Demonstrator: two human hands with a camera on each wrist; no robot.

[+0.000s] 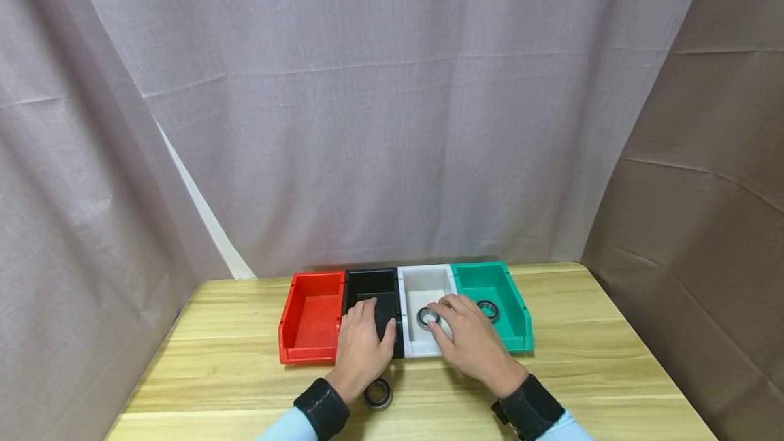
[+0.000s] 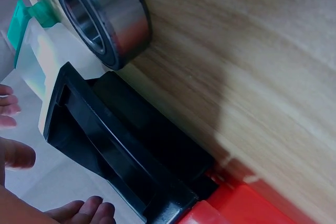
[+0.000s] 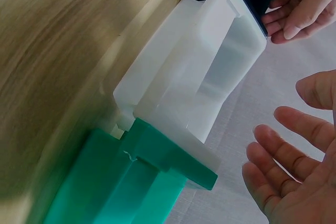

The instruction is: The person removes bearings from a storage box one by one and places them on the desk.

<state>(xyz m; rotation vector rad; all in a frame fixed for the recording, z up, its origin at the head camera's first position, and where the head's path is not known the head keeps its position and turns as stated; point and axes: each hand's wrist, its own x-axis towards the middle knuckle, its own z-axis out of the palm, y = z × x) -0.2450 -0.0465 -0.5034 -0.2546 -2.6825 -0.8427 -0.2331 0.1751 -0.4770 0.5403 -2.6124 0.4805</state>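
My left hand [image 1: 363, 344] is over the black bin [image 1: 372, 282], fingers extended and thumb spread, nothing in its grasp. Over the front of the white bin [image 1: 427, 278] hovers my right hand [image 1: 468, 339]; the right wrist view shows its fingers spread and loosely bent around nothing. A ring-shaped ball bearing [image 1: 420, 322] lies in the white bin, close by the right thumb and index fingertip. Another bearing [image 1: 488, 303] sits in the green bin [image 1: 480, 276], beside the right knuckles. On the table, near my left wrist, lies a third, thicker bearing [image 2: 126, 14] with a steel outer face.
A red bin [image 1: 315, 312] stands at the left end of the row, side by side with the other bins. The wooden table [image 1: 214, 352] extends to both sides. Grey curtains [image 1: 367, 121] hang behind it and along the sides.
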